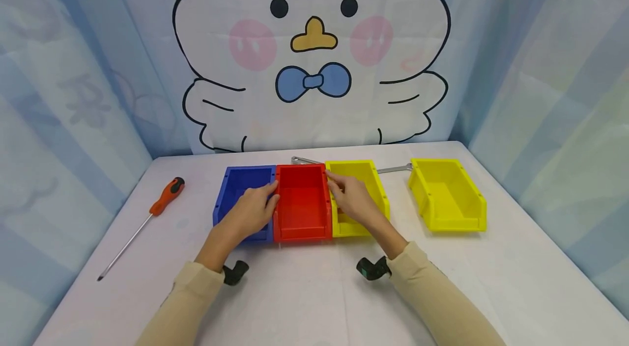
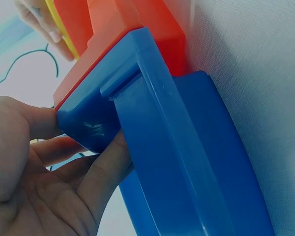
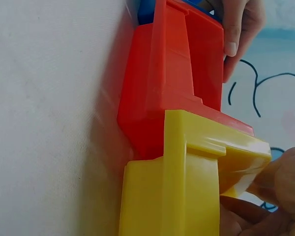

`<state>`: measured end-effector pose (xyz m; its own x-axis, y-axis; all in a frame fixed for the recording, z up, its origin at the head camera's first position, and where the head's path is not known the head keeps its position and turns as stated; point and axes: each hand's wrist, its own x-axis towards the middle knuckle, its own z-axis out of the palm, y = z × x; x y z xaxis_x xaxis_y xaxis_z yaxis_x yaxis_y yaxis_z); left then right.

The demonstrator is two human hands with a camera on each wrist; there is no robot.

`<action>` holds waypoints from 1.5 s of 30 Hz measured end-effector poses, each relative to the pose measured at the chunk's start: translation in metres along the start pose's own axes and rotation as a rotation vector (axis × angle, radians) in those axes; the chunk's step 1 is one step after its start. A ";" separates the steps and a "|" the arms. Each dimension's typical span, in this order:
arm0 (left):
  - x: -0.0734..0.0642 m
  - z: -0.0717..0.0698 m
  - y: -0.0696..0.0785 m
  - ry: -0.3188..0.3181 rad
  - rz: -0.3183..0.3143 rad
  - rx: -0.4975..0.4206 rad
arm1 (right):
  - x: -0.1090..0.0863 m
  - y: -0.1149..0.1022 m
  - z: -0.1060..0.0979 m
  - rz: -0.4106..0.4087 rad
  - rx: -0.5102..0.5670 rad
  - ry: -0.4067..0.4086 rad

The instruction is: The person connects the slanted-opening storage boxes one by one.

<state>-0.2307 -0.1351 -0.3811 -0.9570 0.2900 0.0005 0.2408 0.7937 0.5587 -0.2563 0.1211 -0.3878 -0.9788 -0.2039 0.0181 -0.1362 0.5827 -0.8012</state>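
Note:
Three open-front plastic storage bins stand side by side: a blue bin (image 1: 223,193), a red bin (image 1: 301,201) in the middle and a yellow bin (image 1: 380,198). My left hand (image 1: 251,210) grips the blue bin's wall beside the red bin; in the left wrist view, fingers reach inside the blue bin (image 2: 162,162) with the thumb at its rim. My right hand (image 1: 355,201) holds the yellow bin's wall where it meets the red one. In the right wrist view its fingers go into the yellow bin (image 3: 191,191), partly hidden by the wall.
A second yellow bin (image 1: 449,198) stands apart on the right. A screwdriver (image 1: 164,198) with an orange and black handle lies on the left. Behind the row, parts of a metal wrench (image 1: 301,160) and another metal tool end (image 1: 395,169) show on the white table (image 1: 304,297).

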 end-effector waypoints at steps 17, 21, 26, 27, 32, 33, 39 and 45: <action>0.000 0.000 0.000 0.007 0.012 0.007 | 0.002 0.001 0.002 0.019 -0.004 -0.003; 0.001 0.000 0.000 0.007 0.007 0.011 | 0.002 0.002 0.002 0.023 -0.009 0.002; 0.001 0.000 0.000 -0.001 -0.003 0.004 | 0.002 0.003 0.002 0.017 -0.010 -0.001; 0.001 0.000 0.000 -0.001 -0.003 0.003 | 0.002 0.003 0.002 0.016 -0.012 -0.002; 0.000 0.000 0.000 0.001 -0.003 0.003 | 0.002 0.002 0.003 0.018 -0.015 -0.004; 0.000 0.000 0.000 0.002 -0.002 0.004 | 0.002 0.002 0.003 0.020 -0.015 -0.005; 0.000 0.000 0.000 0.005 -0.003 0.003 | 0.002 0.004 0.004 0.020 -0.010 -0.006; 0.000 0.000 0.000 0.000 -0.005 0.002 | 0.002 0.006 0.005 0.018 -0.008 -0.004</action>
<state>-0.2310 -0.1351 -0.3815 -0.9584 0.2856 -0.0020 0.2361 0.7962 0.5571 -0.2582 0.1201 -0.3955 -0.9806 -0.1962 0.0014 -0.1197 0.5926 -0.7966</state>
